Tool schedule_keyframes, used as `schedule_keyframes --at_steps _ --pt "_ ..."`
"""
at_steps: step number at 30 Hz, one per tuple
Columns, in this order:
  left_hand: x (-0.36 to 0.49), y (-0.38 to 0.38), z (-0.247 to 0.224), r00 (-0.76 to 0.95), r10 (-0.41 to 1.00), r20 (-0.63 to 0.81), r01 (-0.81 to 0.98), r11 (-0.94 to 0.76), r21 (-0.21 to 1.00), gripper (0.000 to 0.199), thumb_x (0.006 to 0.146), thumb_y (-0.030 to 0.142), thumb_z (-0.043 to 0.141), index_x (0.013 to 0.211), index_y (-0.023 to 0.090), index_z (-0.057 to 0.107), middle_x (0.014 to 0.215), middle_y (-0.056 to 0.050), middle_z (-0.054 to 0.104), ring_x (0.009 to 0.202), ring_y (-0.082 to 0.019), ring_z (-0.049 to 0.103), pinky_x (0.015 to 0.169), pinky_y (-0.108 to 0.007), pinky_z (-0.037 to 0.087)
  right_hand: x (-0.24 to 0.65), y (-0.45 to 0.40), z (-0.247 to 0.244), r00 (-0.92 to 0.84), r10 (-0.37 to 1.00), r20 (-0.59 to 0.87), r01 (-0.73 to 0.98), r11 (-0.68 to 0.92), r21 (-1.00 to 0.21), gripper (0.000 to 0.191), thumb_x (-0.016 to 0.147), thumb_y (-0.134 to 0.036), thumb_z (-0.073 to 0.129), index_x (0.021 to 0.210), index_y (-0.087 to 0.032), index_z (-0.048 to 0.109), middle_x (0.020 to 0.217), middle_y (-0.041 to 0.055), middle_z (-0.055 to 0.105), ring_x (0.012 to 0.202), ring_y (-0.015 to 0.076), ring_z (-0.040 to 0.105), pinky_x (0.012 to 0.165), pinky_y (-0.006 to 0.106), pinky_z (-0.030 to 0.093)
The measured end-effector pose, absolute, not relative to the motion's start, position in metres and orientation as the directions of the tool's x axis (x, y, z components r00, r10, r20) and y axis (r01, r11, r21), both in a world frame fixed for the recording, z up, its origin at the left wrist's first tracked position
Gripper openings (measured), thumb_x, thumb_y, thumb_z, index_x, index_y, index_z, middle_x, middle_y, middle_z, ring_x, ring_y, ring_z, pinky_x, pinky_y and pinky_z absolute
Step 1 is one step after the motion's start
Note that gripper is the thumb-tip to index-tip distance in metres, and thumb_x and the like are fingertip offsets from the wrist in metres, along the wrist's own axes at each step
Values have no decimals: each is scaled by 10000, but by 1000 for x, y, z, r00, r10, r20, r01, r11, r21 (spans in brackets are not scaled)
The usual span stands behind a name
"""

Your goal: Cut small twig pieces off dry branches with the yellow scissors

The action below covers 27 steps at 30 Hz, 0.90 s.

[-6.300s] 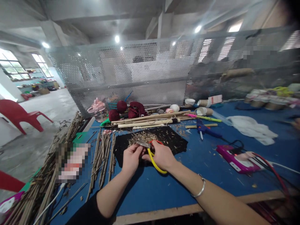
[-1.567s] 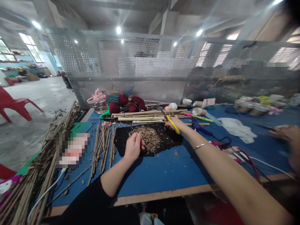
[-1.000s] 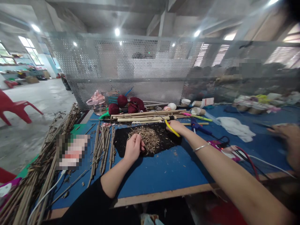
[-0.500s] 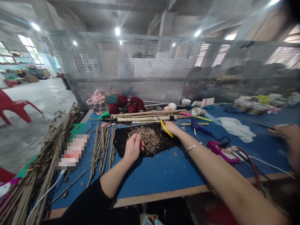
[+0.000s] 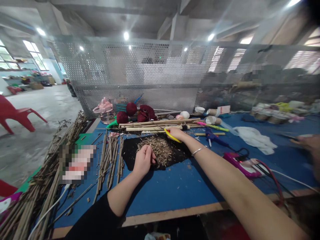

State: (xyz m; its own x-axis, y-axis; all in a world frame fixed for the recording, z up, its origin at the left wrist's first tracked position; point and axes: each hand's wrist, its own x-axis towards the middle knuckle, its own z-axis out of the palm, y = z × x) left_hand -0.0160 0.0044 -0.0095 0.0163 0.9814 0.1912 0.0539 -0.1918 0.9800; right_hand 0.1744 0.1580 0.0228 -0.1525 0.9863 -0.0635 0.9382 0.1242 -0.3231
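My right hand (image 5: 177, 134) grips yellow-handled scissors (image 5: 172, 136) above the far right side of a black cloth (image 5: 130, 151). Their thin blades point left, toward the bamboo sticks. On the cloth is a heap of short, dry brown plant cuttings (image 5: 161, 150). My left hand (image 5: 143, 160) rests at the heap's near left edge with its fingers curled closed; whatever is inside them is hidden. Left of the cloth lie several dry brown stems (image 5: 108, 160) in a loose row on the blue table (image 5: 170, 196).
Bamboo sticks (image 5: 140, 128), dark red yarn balls (image 5: 131, 109) and a pink-lidded jar (image 5: 105, 110) line the back. On the right are a blue glue gun (image 5: 215, 137), a magenta power strip (image 5: 241, 165), white cloth (image 5: 255, 138) and another person's blurred hand (image 5: 308, 145). Long dry stalks (image 5: 37, 190) fill the left.
My right hand has shifted left with the scissors, whose blades now point more to the left. My left hand stays closed by the heap, almost unmoved.
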Motion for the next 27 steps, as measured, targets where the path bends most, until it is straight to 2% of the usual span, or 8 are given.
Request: schedule_keyframes --at_steps 5,8,12,16,18,21,23,27 --pt "-16 4 -9 28 981 191 67 -193 979 390 822 492 333 653 167 469 550 -2 553 426 -77 494 383 -162 336 175 160 27 -144 989 -26 946 130 -297 276 640 -204 553 891 -138 645 830 80 665 796 199 594 629 201 389" --pt "-16 4 -9 30 981 189 74 -191 979 394 821 494 331 648 169 470 543 0 552 425 -79 498 380 -166 341 179 157 27 -139 990 -33 954 124 -274 224 616 -185 564 811 -128 659 824 99 666 803 216 593 638 211 394" --pt "-16 4 -9 34 981 191 60 -192 979 380 818 497 337 656 175 460 555 3 562 423 -80 502 375 -169 342 179 150 19 -156 985 -68 949 131 -287 132 578 -169 606 697 -150 659 722 69 671 720 195 602 605 205 409" --pt "-16 4 -11 34 981 191 52 -193 980 373 818 494 340 671 173 461 565 2 565 423 -78 504 379 -169 341 183 148 19 -113 992 -62 944 88 -319 232 628 -208 596 850 -161 646 720 39 670 654 160 612 574 195 425" --pt "-17 5 -11 30 982 187 50 -188 981 374 817 495 341 675 172 464 566 2 564 422 -78 504 377 -170 336 190 147 22 -50 998 -34 953 37 -299 255 657 -228 583 895 -150 634 795 72 670 721 182 621 608 213 436" --pt "-17 5 -10 27 981 192 47 -193 980 374 813 498 344 670 173 462 575 3 565 423 -78 506 374 -171 330 206 143 25 91 996 22 971 -84 -224 277 698 -255 554 923 -111 624 966 179 626 892 272 593 688 295 442" --pt "-17 5 -10 29 979 200 51 -202 978 371 813 494 345 669 172 461 576 4 562 428 -77 510 385 -171 338 217 137 22 185 982 26 968 -177 -176 299 698 -251 559 937 -81 616 981 234 601 920 315 580 699 339 442" --pt "-17 5 -10 41 979 201 59 -204 977 366 820 484 335 678 169 456 576 5 554 430 -75 510 400 -167 350 230 126 9 228 973 -22 966 -229 -124 285 678 -257 582 913 -102 626 959 216 612 907 300 589 708 323 442"
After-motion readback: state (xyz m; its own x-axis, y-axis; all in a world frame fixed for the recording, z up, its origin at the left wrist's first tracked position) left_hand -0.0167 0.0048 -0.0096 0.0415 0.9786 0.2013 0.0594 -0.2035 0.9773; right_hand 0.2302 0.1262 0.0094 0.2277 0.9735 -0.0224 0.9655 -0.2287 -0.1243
